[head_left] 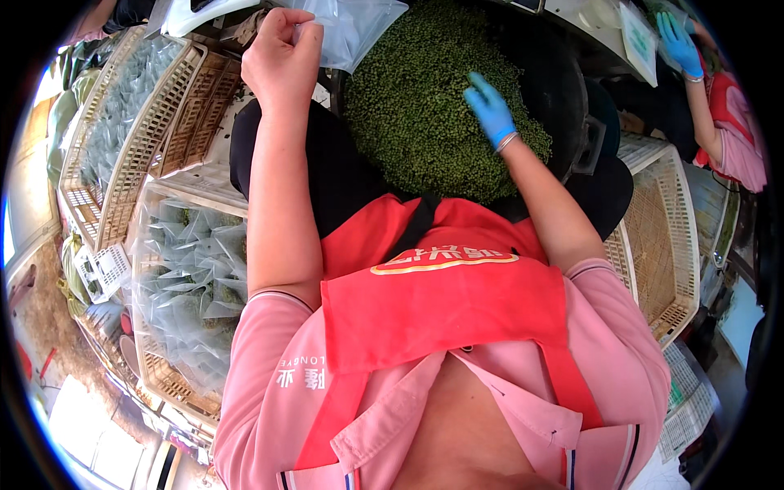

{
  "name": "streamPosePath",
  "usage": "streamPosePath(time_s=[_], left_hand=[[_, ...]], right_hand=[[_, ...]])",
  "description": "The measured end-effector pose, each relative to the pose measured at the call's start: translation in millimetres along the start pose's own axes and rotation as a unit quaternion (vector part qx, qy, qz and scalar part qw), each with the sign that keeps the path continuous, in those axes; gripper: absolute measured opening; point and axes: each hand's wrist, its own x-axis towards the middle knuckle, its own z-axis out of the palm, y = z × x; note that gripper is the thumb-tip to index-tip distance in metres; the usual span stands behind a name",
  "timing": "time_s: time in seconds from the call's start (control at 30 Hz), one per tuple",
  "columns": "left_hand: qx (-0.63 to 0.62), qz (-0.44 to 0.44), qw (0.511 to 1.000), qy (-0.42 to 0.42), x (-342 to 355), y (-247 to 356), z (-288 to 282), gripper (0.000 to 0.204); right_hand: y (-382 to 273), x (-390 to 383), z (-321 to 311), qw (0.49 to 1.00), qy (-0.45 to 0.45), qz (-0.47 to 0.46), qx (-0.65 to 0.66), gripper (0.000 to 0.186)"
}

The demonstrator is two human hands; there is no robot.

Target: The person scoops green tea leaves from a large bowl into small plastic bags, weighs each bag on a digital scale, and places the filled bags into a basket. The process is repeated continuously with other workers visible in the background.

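My bare left hand (286, 53) pinches the edge of a clear plastic bag (351, 33) near the top of the view. The bag hangs out to the right of my fingers, and no contents show in it. A large heap of small round green berries (425, 106), looking like green peppercorns, fills a big black tub (563, 90) in front of my lap. Over the right side of the heap lies my right hand (492, 112) in a blue glove, fingers stretched out and holding nothing; their tips touch or nearly touch the berries.
Left of me, a plastic crate (151, 355) carries several clear bags (200, 278) with green contents. Behind it stands another crate (122, 175) with clear bags (135, 102). Crates (661, 220) stand at right. A co-worker's blue-gloved hand (679, 45) shows at top right.
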Motion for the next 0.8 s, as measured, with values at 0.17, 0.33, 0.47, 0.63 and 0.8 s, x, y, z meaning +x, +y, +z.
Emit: streamPosePath(time_s=[0.17, 0.33, 0.47, 0.63, 0.8], left_hand=[[0.014, -0.015, 1.000, 0.001, -2, -3, -5, 0.012], [-0.026, -0.016, 0.999, 0.009, -3, 1, -3, 0.012], [-0.005, -0.012, 1.000, -0.011, 1, 2, 3, 0.013], [0.017, -0.007, 1.000, 0.000, 0, -5, 0, 0.015], [0.011, -0.015, 1.000, -0.005, 2, -3, 1, 0.015]], right_hand=[[-73, -55, 16, 0.979, -0.072, -0.142, -0.126, 0.061], [-26, 38, -24, 0.983, 0.047, -0.161, -0.073, 0.059], [36, 96, -9, 0.996, 0.027, -0.061, -0.065, 0.055], [-36, 38, 35, 0.974, -0.038, -0.153, -0.163, 0.034], [-9, -9, -29, 0.994, -0.050, 0.000, -0.094, 0.026]])
